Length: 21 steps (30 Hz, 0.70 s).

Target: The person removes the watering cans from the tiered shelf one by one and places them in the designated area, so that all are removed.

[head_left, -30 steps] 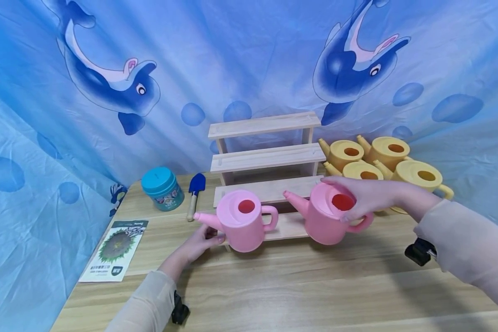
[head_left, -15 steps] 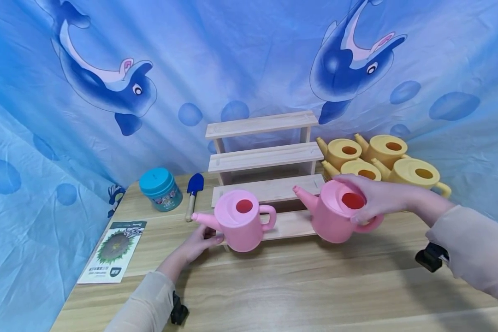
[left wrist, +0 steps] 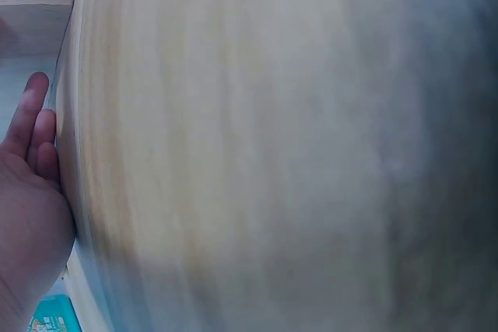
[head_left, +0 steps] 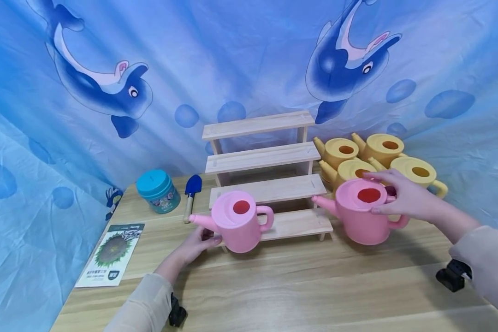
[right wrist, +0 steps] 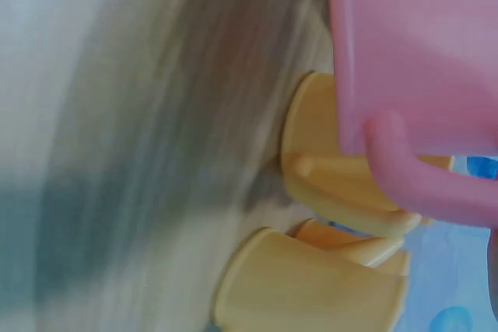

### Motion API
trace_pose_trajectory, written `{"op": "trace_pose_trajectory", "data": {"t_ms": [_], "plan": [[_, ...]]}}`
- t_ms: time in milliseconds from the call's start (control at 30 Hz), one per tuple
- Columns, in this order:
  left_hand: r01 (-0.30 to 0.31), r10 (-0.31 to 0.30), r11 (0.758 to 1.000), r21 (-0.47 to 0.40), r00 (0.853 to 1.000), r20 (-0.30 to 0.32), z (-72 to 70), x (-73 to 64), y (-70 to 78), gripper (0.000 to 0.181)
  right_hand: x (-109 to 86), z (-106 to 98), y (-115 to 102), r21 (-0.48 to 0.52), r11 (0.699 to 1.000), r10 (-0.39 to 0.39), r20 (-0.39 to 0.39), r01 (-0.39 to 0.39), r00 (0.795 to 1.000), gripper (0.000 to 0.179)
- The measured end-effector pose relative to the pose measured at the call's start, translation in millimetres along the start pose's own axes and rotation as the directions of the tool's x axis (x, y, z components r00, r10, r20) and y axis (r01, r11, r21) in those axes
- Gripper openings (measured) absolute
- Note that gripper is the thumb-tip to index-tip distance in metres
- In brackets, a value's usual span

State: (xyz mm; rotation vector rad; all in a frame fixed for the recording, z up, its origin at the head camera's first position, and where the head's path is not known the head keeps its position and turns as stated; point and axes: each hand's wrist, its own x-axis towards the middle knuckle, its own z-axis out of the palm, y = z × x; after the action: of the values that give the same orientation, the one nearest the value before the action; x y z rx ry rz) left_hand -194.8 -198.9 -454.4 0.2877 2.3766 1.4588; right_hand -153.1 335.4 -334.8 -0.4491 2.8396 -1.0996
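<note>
My right hand (head_left: 402, 196) grips a pink watering can (head_left: 363, 226) by its top, beside the filling hole. That can hangs above the table, right of a stepped wooden shelf (head_left: 294, 224), its spout pointing left. In the right wrist view, the pink can's body (right wrist: 424, 52) and handle show large. A second pink watering can (head_left: 236, 230) stands at the left end of the lowest step. My left hand (head_left: 192, 246) holds the left end of that step, below the can's spout; in the left wrist view its fingers (left wrist: 27, 122) lie beside the wood.
Several yellow watering cans (head_left: 379, 150) stand grouped at the back right, close behind the held can. Left of the shelf are a teal lidded tub (head_left: 157, 191), a small blue trowel (head_left: 192, 185) and a seed packet (head_left: 109, 253). A blue dolphin curtain (head_left: 249, 60) hangs behind.
My right hand has carried its pink watering can to the right, away from the shelf. The left hand and the second pink can keep their places. The head view has shifted slightly.
</note>
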Motion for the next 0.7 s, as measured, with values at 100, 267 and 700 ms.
{"op": "trace_pose_trajectory", "data": {"t_ms": [100,267,700], "plan": [[0.007,-0.007,1.0,-0.003,1.0,-0.002,-0.2,-0.8,-1.4,0.066,-5.8,1,6,0.001,0.999,0.038,-0.041,-0.038,0.998,0.086],[0.009,-0.009,1.0,-0.003,1.0,-0.016,-0.3,-2.5,-1.7,0.064,-12.0,3,18,-0.003,0.999,0.044,-0.101,-0.044,0.994,0.085],[-0.004,0.004,1.0,0.008,1.0,-0.001,-0.3,1.4,-1.9,0.064,-17.9,13,49,-0.118,0.989,0.064,-0.184,-0.087,0.981,0.089]]}}
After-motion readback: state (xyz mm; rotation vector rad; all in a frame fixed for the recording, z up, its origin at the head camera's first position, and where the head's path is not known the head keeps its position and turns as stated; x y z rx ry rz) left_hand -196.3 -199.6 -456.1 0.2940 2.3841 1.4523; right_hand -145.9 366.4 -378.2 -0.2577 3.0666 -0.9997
